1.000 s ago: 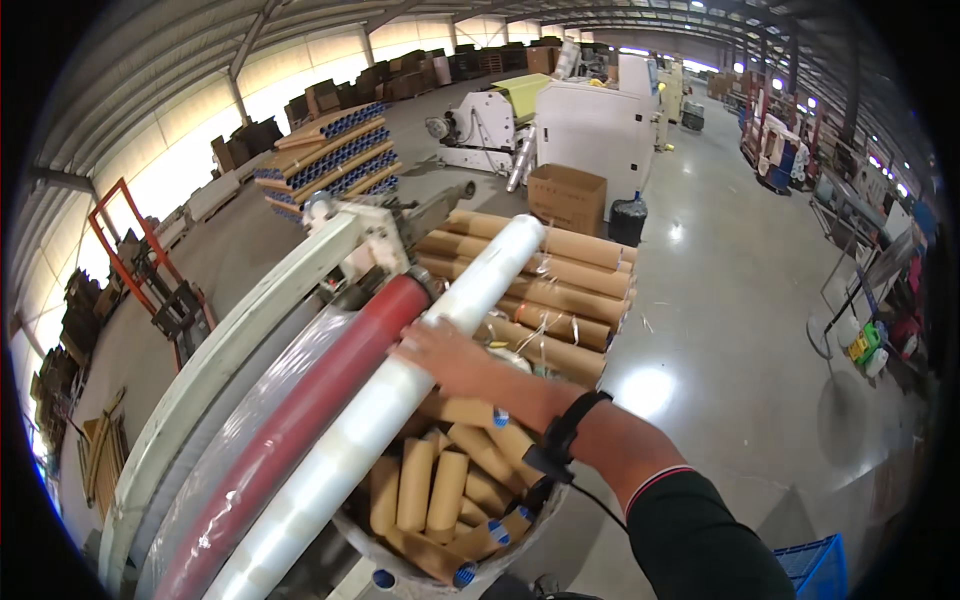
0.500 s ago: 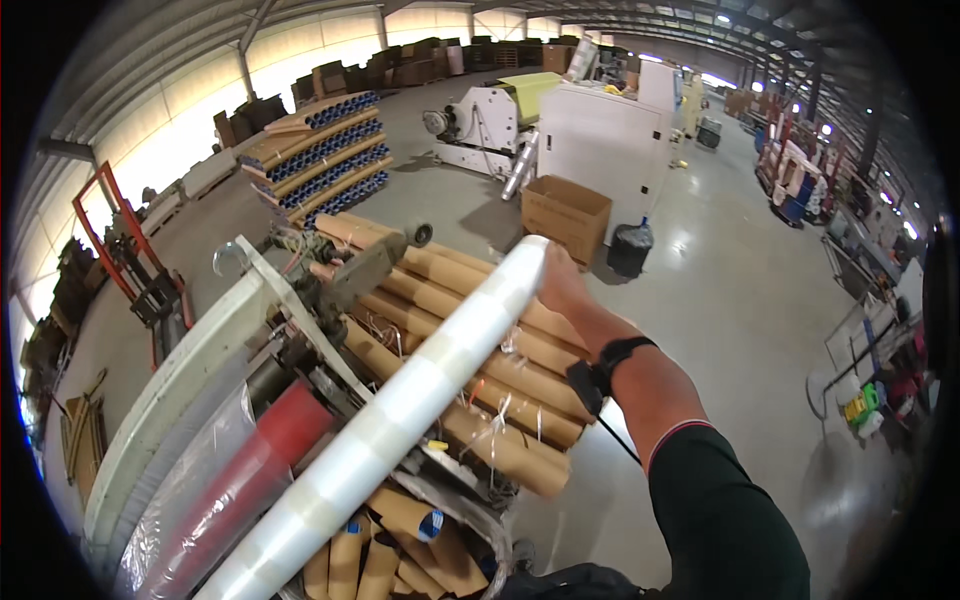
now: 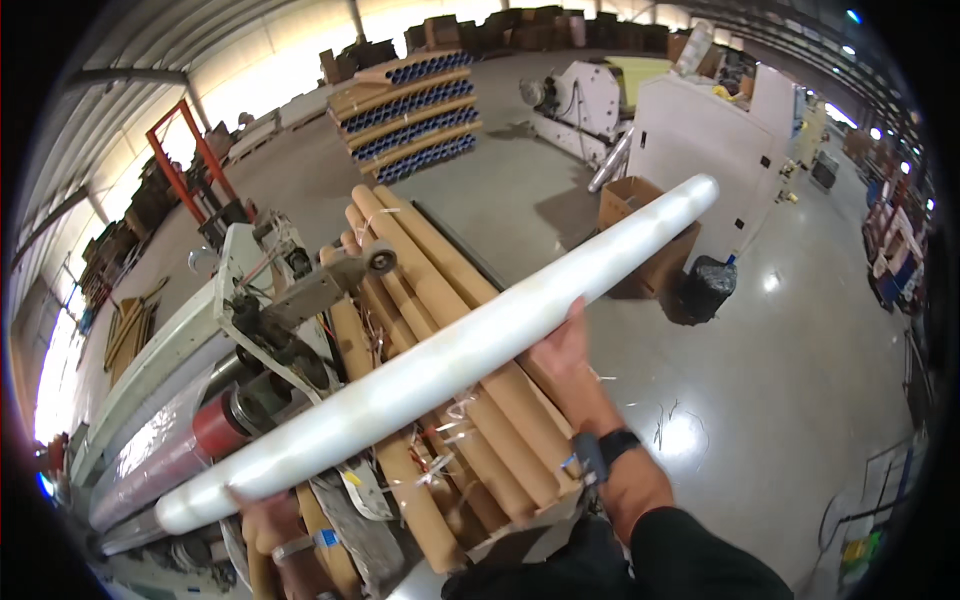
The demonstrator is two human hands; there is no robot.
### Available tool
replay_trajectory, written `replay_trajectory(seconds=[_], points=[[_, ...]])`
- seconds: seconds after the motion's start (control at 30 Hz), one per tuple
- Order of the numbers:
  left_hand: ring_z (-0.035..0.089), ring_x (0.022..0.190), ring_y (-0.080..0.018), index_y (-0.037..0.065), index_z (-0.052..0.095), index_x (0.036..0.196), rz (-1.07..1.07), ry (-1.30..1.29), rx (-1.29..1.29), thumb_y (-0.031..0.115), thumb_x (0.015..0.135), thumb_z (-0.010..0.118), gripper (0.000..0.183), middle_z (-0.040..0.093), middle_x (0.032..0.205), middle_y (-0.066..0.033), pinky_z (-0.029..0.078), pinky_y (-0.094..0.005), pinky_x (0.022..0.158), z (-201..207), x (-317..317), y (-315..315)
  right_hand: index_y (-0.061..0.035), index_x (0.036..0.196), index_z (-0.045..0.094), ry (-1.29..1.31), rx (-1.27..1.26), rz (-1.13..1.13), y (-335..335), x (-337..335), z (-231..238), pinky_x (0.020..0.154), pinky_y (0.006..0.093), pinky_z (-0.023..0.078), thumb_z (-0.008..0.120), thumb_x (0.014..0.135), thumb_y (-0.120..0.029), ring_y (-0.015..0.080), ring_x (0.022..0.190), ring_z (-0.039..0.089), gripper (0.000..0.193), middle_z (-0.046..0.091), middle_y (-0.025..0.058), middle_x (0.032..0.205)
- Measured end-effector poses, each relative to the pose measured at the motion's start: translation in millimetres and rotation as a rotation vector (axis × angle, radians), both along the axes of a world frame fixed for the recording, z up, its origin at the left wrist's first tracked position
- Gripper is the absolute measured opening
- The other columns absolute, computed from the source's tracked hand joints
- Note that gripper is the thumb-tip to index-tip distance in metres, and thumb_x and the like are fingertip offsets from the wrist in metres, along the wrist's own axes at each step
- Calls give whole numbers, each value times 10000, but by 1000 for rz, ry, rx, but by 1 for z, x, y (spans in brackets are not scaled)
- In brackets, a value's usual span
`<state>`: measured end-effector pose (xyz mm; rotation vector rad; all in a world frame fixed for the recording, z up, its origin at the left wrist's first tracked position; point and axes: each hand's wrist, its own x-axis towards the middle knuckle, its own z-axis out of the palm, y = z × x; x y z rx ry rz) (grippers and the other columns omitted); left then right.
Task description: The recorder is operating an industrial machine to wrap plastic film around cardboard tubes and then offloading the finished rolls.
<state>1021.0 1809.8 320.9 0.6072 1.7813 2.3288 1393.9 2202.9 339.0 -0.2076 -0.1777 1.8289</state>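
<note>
A long white film roll point(image 3: 450, 355) slants across in front of me, its right end raised toward the white cabinet. Near the roll's middle, my right hand point(image 3: 565, 350) grips it from below, the thumb showing along its side. My left hand point(image 3: 268, 522) holds the lower left end from beneath; most of its fingers are hidden behind the roll. Under the roll lie brown cardboard tubes point(image 3: 520, 425), with loose plastic scraps on them. At the left stands a machine with a pale frame point(image 3: 165, 350), a red roller section point(image 3: 215, 428) and clear film.
A stack of blue-ended cardboard tubes point(image 3: 415, 115) stands farther back. To the right are a cardboard box point(image 3: 625, 200), a black bag point(image 3: 710, 285) and a white cabinet point(image 3: 700, 145). A metal arm with a wheel point(image 3: 380, 258) juts over the tubes. A red-framed lifter point(image 3: 190, 155) stands at the far left.
The roll has swung to a flatter slant and its far end now sticks out to the right. My right hand has moved from its end toward its middle. My left hand has come into view.
</note>
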Motion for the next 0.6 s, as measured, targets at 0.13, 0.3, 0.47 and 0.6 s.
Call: replay_trajectory(seconds=[0.13, 0.3, 0.47, 0.6], points=[[479, 1225, -280, 103, 402, 1353, -21, -584, 447, 528, 918, 517, 619, 482, 1355, -122, 374, -478, 1048, 46, 178, 164, -75, 1340, 435, -127, 92, -78, 131, 154, 8, 1052, 534, 370, 505, 917, -518, 325, 1197, 504, 618, 538, 129, 1293], [515, 1178, -259, 66, 428, 1313, -25, -669, 487, 491, 923, 537, 587, 516, 1308, -115, 420, -422, 1008, 59, 234, 218, -109, 1366, 418, -271, -113, -152, 189, 188, 22, 1074, 515, 337, 517, 888, -567, 338, 1235, 458, 669, 496, 140, 1338], [513, 1156, -221, 67, 456, 1250, -314, -763, 568, 384, 967, 509, 428, 550, 1227, -76, 440, -386, 992, 19, 310, 261, -85, 1377, 405, -790, 184, -403, 290, 370, -75, 1115, 478, 275, 636, 776, -600, 334, 1213, 450, 825, 448, 133, 1362], [514, 1045, -138, 94, 418, 1275, -386, -922, 606, 198, 905, 638, 443, 511, 1158, -41, 456, -326, 899, 64, 389, 289, -51, 1293, 483, -694, 337, -633, 315, 560, -54, 1046, 536, 354, 629, 808, -520, 310, 1153, 506, 690, 487, 115, 1323]])
